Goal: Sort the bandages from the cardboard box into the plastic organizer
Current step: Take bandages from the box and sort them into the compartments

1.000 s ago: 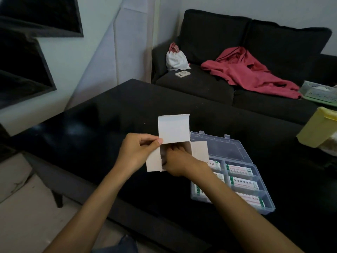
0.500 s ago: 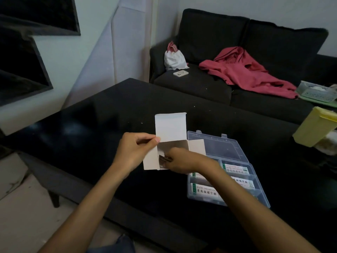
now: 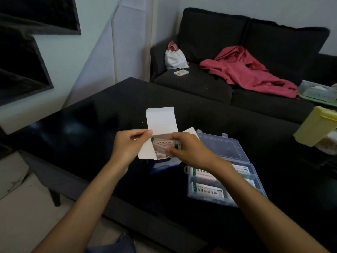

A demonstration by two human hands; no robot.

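Note:
A small white cardboard box (image 3: 160, 121) with its flaps open is held above the black table. My left hand (image 3: 127, 147) pinches its left flap. My right hand (image 3: 189, 152) pinches a stack of wrapped bandages (image 3: 164, 145), green and white, partly drawn out of the box's mouth. To the right, on the table, lies the clear plastic organizer (image 3: 224, 150) with its lid open. Bandage packs (image 3: 206, 190) lie in its compartments; my right forearm hides part of them.
The black table (image 3: 91, 132) has its near edge just below my forearms. A yellow container (image 3: 317, 126) stands at the right edge. Behind the table is a dark sofa (image 3: 200, 84) with a red garment (image 3: 246, 70), a white bag (image 3: 174, 58) and a pale green basket (image 3: 317, 92).
My right hand, earlier reaching inside the box, has drawn a stack of bandages partway out. My left hand has kept its hold on the flap.

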